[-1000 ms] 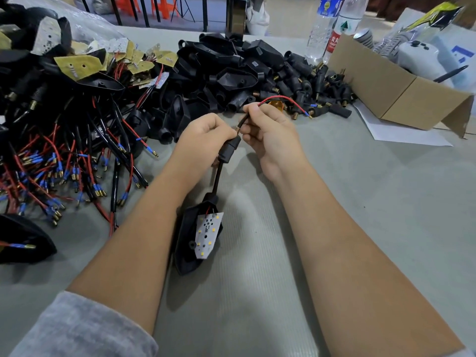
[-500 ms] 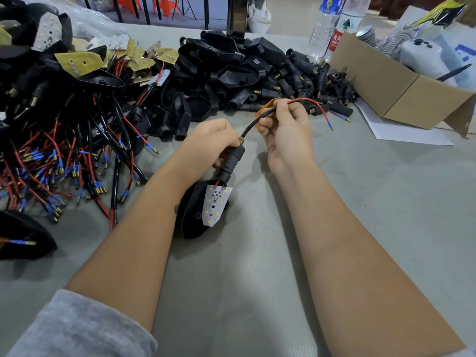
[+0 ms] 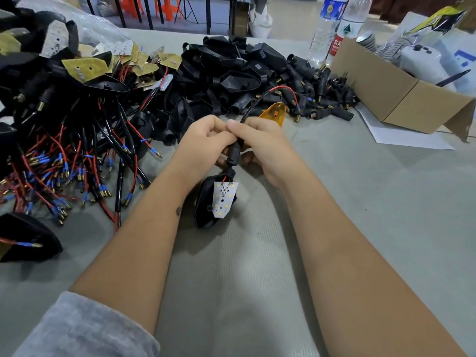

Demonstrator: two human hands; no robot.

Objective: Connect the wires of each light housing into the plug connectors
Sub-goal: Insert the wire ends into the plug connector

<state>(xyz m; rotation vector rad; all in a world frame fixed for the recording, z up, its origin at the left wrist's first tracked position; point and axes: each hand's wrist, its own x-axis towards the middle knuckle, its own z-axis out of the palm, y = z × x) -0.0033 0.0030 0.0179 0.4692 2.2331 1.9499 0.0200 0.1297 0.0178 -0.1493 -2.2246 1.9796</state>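
Wired terminals (image 3: 64, 176), heaped at left on desk (image 3: 360, 215). Left hand (image 3: 203, 140) and right hand (image 3: 260, 143): fingers grasping plug connector (image 3: 235, 153) mid-desk. Light housing (image 3: 213, 202) hangs below it. Wires (image 3: 273, 92) rise beyond. Cardboard box (image 3: 386, 91), far right.

Grey table (image 3: 386, 228), ribbed mat surface. On it: wire heap w/ red+black leads (image 3: 64, 163) far left, pile of black housings/plugs (image 3: 244, 78) at back, cardboard box (image 3: 401, 94) right on white paper (image 3: 401, 137), 2 bottles (image 3: 332, 29) behind.
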